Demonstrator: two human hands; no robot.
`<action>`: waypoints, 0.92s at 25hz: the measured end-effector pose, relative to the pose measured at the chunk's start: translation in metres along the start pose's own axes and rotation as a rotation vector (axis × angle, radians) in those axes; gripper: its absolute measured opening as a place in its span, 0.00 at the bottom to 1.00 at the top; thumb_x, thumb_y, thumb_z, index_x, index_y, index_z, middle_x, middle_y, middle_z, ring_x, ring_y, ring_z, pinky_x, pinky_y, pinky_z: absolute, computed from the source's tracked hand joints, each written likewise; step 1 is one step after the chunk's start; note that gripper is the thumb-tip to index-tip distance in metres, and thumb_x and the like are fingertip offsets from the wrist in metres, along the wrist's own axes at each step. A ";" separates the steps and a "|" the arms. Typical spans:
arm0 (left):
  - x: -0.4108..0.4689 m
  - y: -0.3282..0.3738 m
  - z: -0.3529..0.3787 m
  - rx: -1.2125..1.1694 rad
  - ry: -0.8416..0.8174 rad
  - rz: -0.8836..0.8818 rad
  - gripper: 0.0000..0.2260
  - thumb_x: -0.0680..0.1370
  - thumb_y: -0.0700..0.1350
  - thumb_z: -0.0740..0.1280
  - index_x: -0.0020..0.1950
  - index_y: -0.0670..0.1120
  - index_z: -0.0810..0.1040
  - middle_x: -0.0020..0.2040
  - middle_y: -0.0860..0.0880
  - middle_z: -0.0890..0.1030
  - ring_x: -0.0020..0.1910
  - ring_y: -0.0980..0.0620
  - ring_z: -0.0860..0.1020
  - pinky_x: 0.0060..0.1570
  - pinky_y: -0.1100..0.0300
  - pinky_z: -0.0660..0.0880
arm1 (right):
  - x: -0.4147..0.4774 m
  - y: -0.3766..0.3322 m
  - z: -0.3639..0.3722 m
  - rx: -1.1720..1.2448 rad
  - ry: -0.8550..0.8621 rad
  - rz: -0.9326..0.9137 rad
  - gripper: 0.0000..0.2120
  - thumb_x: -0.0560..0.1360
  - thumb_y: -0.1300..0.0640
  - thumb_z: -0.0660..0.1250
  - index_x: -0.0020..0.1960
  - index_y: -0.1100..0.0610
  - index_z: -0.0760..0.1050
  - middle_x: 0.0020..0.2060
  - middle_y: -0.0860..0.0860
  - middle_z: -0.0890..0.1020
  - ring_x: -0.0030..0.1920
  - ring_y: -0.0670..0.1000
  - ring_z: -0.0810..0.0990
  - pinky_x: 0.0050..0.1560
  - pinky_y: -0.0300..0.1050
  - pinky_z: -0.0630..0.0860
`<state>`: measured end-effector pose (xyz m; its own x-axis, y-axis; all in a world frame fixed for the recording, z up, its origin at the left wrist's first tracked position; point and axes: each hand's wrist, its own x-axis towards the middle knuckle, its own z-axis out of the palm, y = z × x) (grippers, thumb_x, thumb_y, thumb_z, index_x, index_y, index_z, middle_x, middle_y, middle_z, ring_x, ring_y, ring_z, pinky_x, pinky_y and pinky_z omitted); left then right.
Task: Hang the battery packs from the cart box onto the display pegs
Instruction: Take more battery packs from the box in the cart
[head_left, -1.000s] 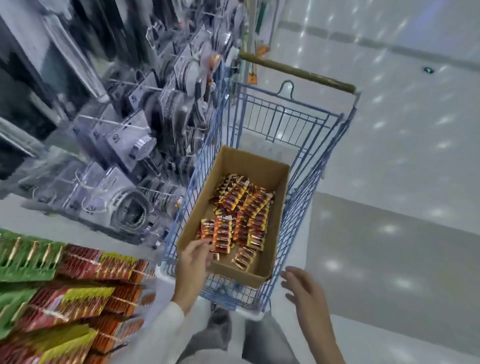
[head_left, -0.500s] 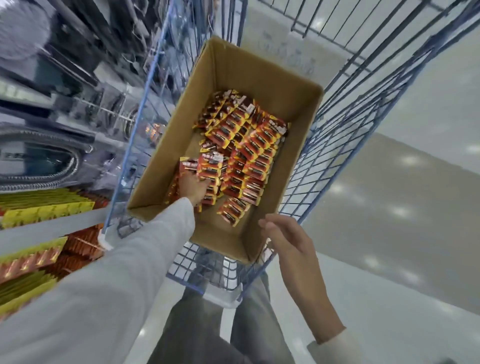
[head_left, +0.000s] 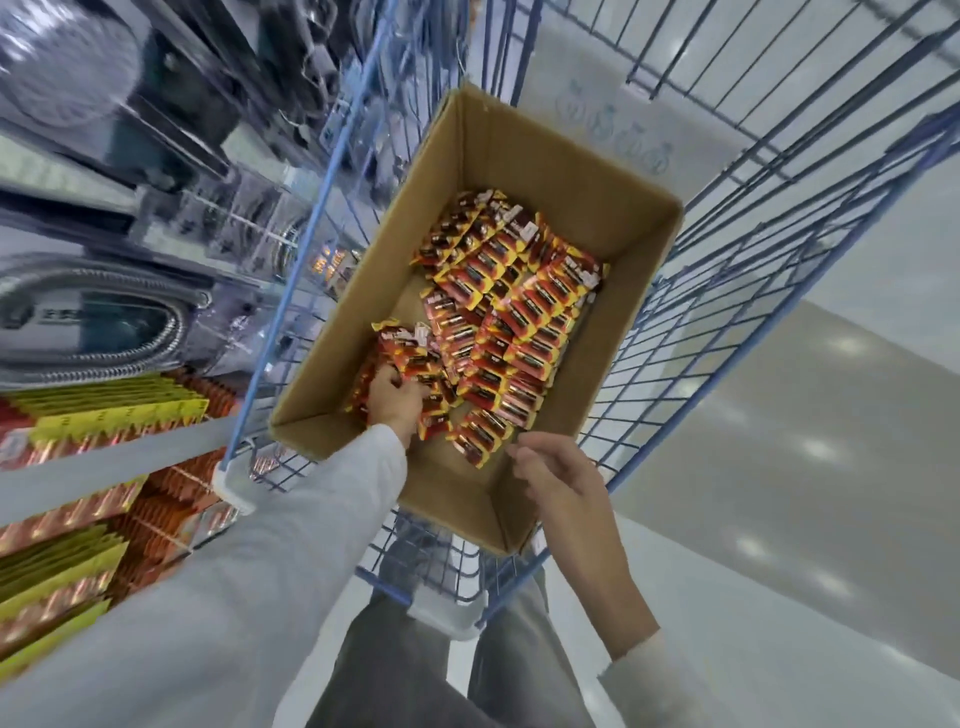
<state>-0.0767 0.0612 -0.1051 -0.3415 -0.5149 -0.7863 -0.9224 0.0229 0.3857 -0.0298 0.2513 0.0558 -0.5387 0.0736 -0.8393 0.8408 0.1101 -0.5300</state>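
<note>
The battery packs (head_left: 511, 312) lie in overlapping rows inside the cardboard box (head_left: 545, 161), which is set in the blue wire cart (head_left: 779, 218). A small clutch of packs at the near-left of the heap is gripped by the left hand (head_left: 396, 392), fingers curled round the lower ends so that the header cards fan upward. The right hand (head_left: 563, 480) is held over the near corner of the box, fingers loosely bent, with nothing in it.

Each pack is judged to be light singly yet dense for its size, the weight being carried low in the cells. The card backing may be expected to be stiff but easily creased. The clear blister is likely slick, so a loosely pinched stack could slide apart. A hold is best taken on the flat faces near the cells. The top of the card should be left free, since the hang hole is presumably there, though none can be made out at this sharpness.

Red and yellow-gold printing is seen on every pack, with a white patch on the headers, but no brand or size can be read. A pale blue design on the white panel (head_left: 613, 130) at the cart's far end is likewise illegible. Yellow and orange packs are ranked on the shelf display (head_left: 104, 415) to the left, blurred.
</note>
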 end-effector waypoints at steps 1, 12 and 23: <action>-0.016 0.001 -0.020 -0.096 -0.029 -0.020 0.15 0.78 0.38 0.71 0.64 0.48 0.78 0.58 0.50 0.83 0.57 0.47 0.81 0.63 0.50 0.77 | 0.008 -0.004 0.008 -0.029 -0.022 0.006 0.06 0.81 0.53 0.67 0.54 0.45 0.81 0.48 0.39 0.84 0.50 0.38 0.81 0.50 0.38 0.77; -0.122 -0.053 -0.172 -0.426 -0.005 0.026 0.18 0.77 0.41 0.75 0.65 0.55 0.82 0.55 0.51 0.87 0.51 0.44 0.87 0.49 0.42 0.84 | 0.184 0.051 0.185 -0.341 -0.057 0.236 0.40 0.76 0.46 0.72 0.79 0.59 0.57 0.73 0.60 0.70 0.73 0.62 0.69 0.77 0.58 0.62; -0.123 -0.094 -0.194 -0.572 -0.055 -0.070 0.18 0.78 0.36 0.72 0.61 0.58 0.82 0.55 0.50 0.87 0.52 0.44 0.87 0.50 0.43 0.83 | 0.183 0.060 0.215 -0.274 0.070 0.027 0.25 0.72 0.53 0.71 0.67 0.55 0.72 0.59 0.55 0.82 0.59 0.59 0.80 0.65 0.53 0.76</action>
<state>0.0864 -0.0437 0.0488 -0.3058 -0.4530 -0.8374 -0.7039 -0.4847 0.5192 -0.0663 0.0588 -0.1563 -0.5262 0.1473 -0.8375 0.8146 0.3699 -0.4468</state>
